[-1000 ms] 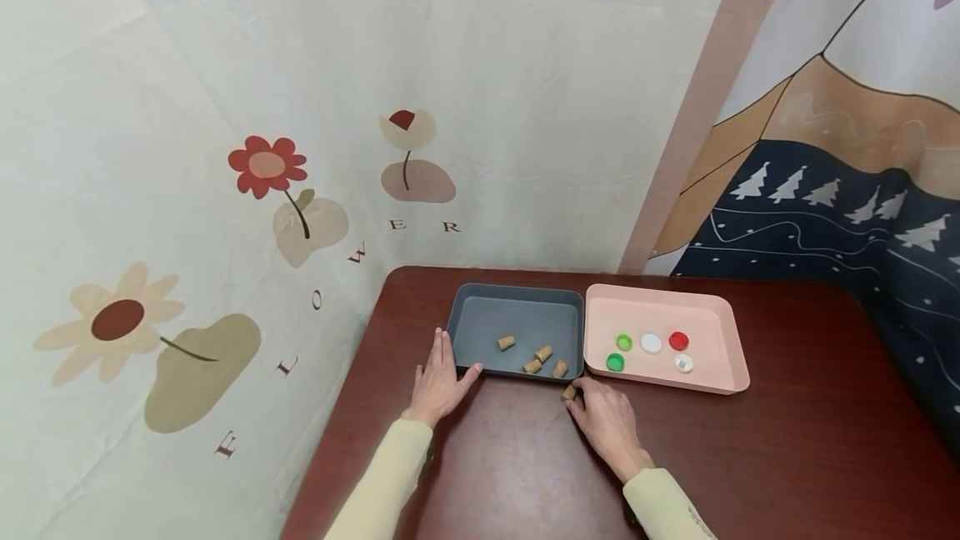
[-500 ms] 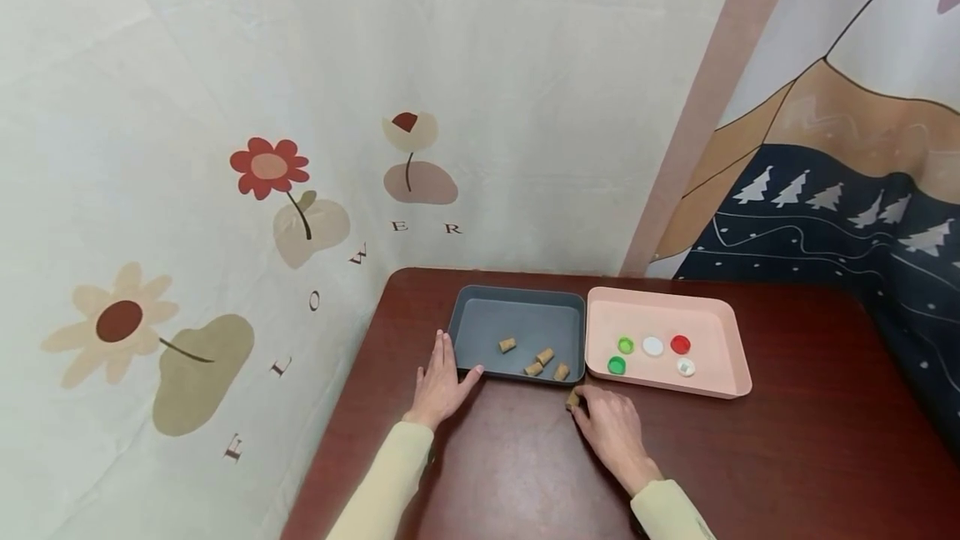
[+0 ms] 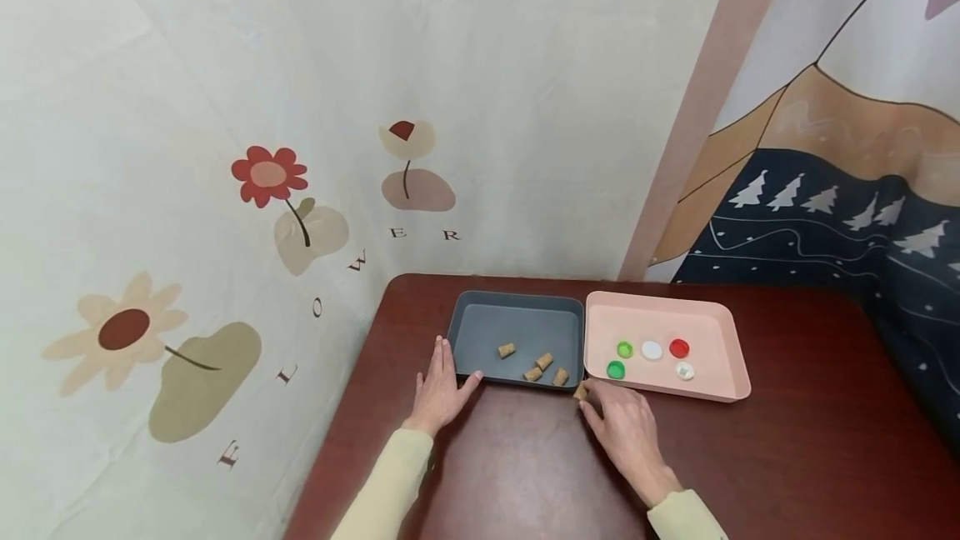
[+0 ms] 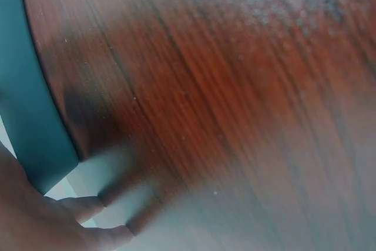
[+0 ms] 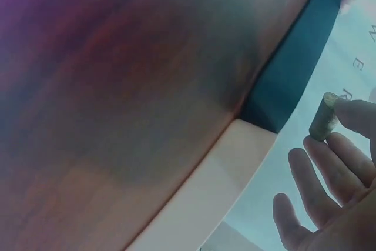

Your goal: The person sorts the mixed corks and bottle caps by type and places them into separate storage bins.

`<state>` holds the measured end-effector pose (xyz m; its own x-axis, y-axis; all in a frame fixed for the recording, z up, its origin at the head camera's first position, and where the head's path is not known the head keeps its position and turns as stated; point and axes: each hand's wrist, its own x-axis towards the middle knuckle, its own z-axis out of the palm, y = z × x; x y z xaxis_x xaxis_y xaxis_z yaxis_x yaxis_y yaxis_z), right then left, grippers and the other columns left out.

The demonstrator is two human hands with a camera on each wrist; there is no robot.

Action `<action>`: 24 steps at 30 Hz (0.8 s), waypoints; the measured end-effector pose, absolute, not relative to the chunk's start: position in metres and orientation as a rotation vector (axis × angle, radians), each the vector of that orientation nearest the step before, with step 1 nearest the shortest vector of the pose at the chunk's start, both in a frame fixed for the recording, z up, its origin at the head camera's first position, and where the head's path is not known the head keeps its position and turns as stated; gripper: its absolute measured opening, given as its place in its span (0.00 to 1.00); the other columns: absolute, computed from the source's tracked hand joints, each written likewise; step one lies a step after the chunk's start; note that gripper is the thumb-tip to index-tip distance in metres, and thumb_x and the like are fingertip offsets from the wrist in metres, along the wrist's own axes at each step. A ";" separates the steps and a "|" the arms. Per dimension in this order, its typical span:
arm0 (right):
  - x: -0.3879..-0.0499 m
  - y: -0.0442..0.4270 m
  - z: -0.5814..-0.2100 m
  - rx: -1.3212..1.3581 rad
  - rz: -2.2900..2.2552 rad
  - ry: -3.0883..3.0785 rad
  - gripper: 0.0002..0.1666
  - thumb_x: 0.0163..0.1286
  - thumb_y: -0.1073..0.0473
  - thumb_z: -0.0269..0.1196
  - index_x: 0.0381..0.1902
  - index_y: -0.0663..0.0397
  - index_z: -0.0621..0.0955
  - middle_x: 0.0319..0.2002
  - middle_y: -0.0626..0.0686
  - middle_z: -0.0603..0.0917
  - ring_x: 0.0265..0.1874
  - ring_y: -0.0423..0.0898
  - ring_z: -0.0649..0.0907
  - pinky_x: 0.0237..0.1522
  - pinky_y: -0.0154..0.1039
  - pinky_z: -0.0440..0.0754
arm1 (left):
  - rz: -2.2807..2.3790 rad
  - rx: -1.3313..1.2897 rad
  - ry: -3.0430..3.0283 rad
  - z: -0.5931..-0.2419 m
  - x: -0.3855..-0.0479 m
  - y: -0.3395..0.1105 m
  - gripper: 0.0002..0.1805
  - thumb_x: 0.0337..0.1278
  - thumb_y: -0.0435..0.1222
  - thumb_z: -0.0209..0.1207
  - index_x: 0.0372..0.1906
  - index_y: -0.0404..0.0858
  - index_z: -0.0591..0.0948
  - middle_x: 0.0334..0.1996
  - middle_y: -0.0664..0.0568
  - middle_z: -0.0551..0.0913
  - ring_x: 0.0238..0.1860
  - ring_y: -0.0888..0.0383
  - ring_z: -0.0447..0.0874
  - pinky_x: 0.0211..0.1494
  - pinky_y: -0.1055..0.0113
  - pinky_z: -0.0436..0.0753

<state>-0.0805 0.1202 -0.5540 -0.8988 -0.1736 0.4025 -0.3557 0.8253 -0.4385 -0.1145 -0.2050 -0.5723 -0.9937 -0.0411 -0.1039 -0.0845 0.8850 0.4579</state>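
Note:
Between the thumb and fingers of my right hand [image 3: 624, 430] a cork [image 3: 581, 391] is pinched, near the front corner where the two trays meet. In the right wrist view the same cork [image 5: 324, 117] shows upright at the fingertips, above the tray rims. My left hand [image 3: 441, 394] lies with straight fingers against the front left corner of the dark grey tray [image 3: 517, 317], thumb along its front edge. Several corks [image 3: 532, 374] lie inside that tray. In the left wrist view, fingers [image 4: 88, 210] touch the tray's wall [image 4: 32, 98].
The pink tray [image 3: 652, 311] stands right beside the grey one. It holds several bottle caps, among them a red cap [image 3: 678, 348], a white cap [image 3: 651, 350] and a green cap [image 3: 616, 370]. Under everything is a dark red wooden table [image 3: 810, 407]; a printed curtain [image 3: 525, 107] hangs behind.
My right hand, holding the cork, has shifted slightly right along the front of the trays. My left hand and the trays keep their places, apart from slight camera movement.

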 end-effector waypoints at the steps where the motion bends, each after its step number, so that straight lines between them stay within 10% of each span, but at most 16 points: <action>1: -0.082 0.120 -0.553 0.403 0.739 -2.643 0.17 0.56 0.61 0.80 0.44 0.52 0.88 0.39 0.51 0.91 0.41 0.54 0.88 0.48 0.58 0.81 | 0.723 -0.101 2.961 -0.573 -0.114 -0.205 0.57 0.70 0.65 0.52 0.83 0.30 0.45 0.84 0.40 0.39 0.81 0.41 0.51 0.74 0.28 0.53; 24: -0.130 0.091 -0.553 0.512 0.774 -2.630 0.12 0.64 0.62 0.76 0.45 0.58 0.87 0.40 0.55 0.90 0.40 0.55 0.87 0.43 0.54 0.85 | 0.744 -0.095 2.971 -0.570 -0.114 -0.203 0.56 0.70 0.63 0.54 0.83 0.29 0.46 0.84 0.39 0.41 0.81 0.41 0.52 0.73 0.28 0.54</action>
